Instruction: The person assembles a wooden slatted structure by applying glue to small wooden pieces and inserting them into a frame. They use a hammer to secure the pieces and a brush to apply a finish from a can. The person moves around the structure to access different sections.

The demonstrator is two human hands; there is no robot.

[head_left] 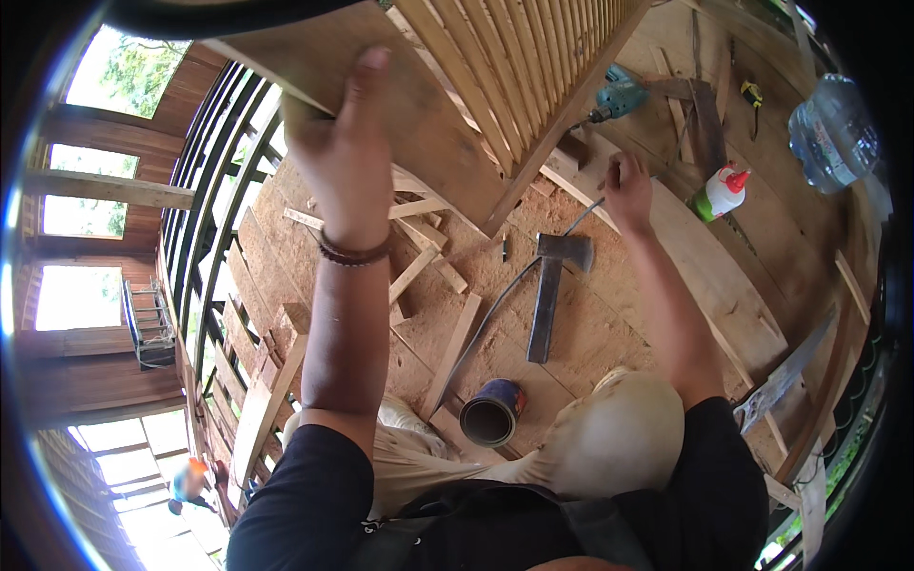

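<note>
My left hand [345, 152] is raised and grips the edge of a wooden slatted panel [495, 67] that stands tilted over the floor. My right hand [627, 190] reaches down to the panel's lower frame rail, fingers curled around something small; what it holds is hidden. A hatchet [552, 285] with a dark head lies on the board floor just below that hand. A thin metal strip [495, 314] lies beside the hatchet.
A teal power drill [617, 99], a white glue bottle with red cap [721, 192], a large clear water bottle [833, 133], a hand saw [785, 376], a blue tin can [492, 413] and loose wood offcuts [419, 257] lie around. My knees are at the bottom.
</note>
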